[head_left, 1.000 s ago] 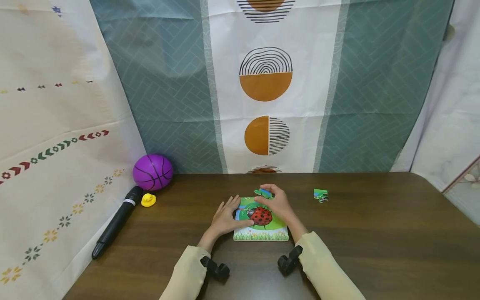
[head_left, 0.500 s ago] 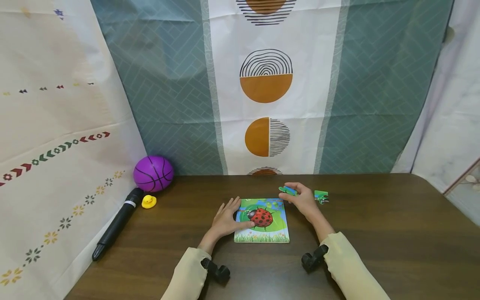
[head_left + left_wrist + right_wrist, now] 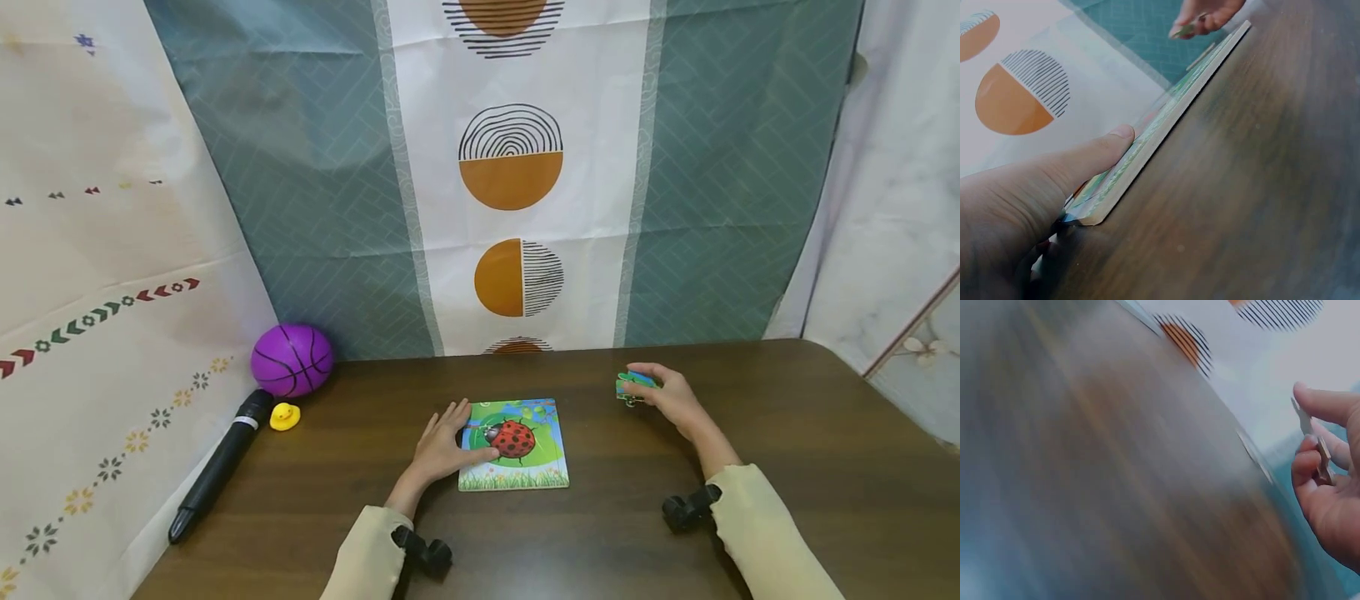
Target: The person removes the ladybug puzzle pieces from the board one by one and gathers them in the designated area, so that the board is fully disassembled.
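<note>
A square ladybug puzzle (image 3: 525, 471) lies flat on the table. My left hand (image 3: 438, 450) rests at its left side, fingers straight along the edge and thumb (image 3: 1107, 150) lying on the top face. Off to the right, my right hand (image 3: 678, 407) pinches a blue and green puzzle piece (image 3: 647, 379). Another green puzzle piece (image 3: 624, 392) lies just behind it in the head view, partly covered. In the right wrist view, a pale piece (image 3: 1304, 419) sticks out by the thumb, and a brownish edge (image 3: 1324, 459) shows among the curled fingers.
A purple ball (image 3: 292, 360), a yellow rubber duck (image 3: 284, 417) and a thick black pen-shaped object (image 3: 221, 467) lie along the left side of the brown table (image 3: 600, 533). A patterned cloth (image 3: 322, 208) hangs behind the table's far edge.
My right hand has moved right, away from above the puzzle, carrying the piece to beside the loose one. The left hand stays on the puzzle. The head view has shifted slightly.
</note>
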Tool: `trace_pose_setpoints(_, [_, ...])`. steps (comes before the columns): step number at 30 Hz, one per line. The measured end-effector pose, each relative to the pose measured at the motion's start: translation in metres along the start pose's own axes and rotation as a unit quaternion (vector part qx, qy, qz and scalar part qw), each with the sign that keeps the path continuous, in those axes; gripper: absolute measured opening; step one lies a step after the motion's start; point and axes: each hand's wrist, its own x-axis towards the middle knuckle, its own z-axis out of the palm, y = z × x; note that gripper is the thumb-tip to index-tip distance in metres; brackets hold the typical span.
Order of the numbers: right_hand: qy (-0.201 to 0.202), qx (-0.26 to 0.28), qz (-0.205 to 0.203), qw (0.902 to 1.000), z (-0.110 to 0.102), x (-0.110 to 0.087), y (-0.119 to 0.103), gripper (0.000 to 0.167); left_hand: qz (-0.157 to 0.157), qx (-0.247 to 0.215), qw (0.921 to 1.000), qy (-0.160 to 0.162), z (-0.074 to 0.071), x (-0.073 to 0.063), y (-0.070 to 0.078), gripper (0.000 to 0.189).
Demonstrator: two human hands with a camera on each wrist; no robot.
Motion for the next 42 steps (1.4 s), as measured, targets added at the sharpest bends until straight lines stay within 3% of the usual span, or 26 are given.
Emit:
trace_pose_setpoints(8, [0.012,-0.053,0.017,0.9984,-0.036,-0.01,0.024,0.067,-0.001,-0.001,1.0,-0.005,-0.001,-0.002,-0.003,0.097])
trace_pose_setpoints(16, [0.006,-0.095,-0.006,0.9955,-0.032,-0.009,0.038,0.065,-0.014,0.009,0.9998,-0.007,-0.002,-0.009,-0.006,0.096])
trace_pose_setpoints(26, [-0.007,-0.158,-0.021,0.9872,-0.035,-0.008,0.037,0.058,-0.009,0.015,0.9998,-0.013,-0.002,-0.005,-0.003,0.097])
trace_pose_setpoints(42, [-0.016,-0.195,-0.037,0.9799,-0.037,0.004,0.034,0.06,-0.006,0.002,0.9999,-0.01,0.0,-0.003,-0.001,0.095])
